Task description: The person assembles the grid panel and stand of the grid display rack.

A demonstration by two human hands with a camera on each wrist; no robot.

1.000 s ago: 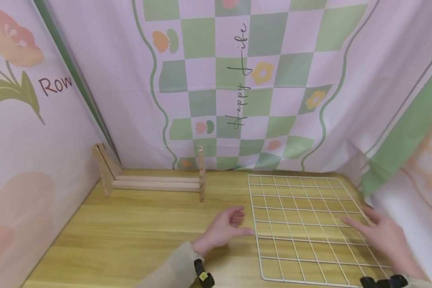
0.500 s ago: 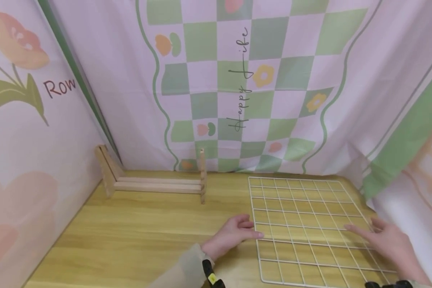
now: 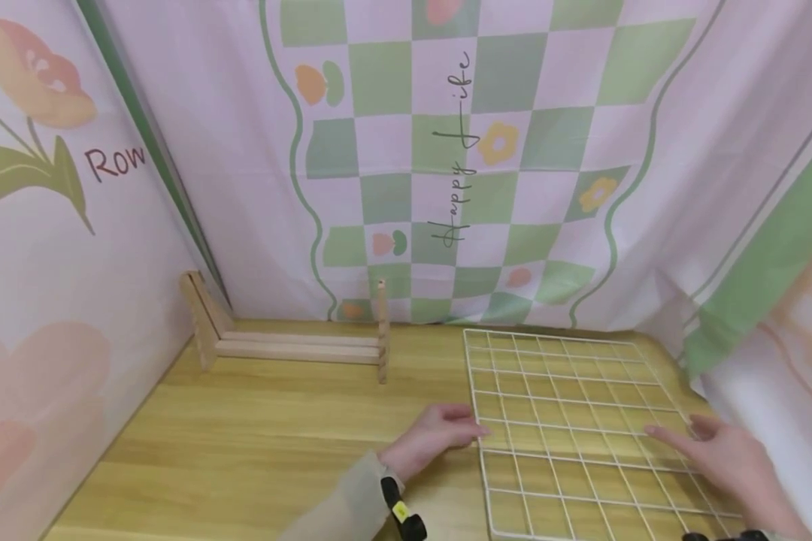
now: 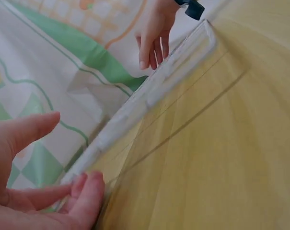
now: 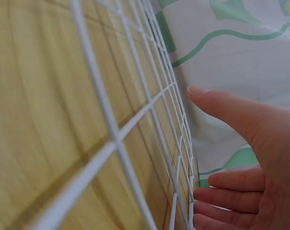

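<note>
Wire grid [image 3: 548, 455] sits between left grip [image 3: 434, 437] and right grip [image 3: 729, 460], seemingly touching both.

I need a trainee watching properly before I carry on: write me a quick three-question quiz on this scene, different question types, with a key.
1. True or false: the stand is nearer the left hand than the right hand.
2. Multiple choice: what pattern is on the back cloth? A) black stripes B) green checks C) blue stars
3. Fill in: in the head view, the left hand is at the ____ edge of the grid.

Key: 1. True. 2. B. 3. Left.
</note>
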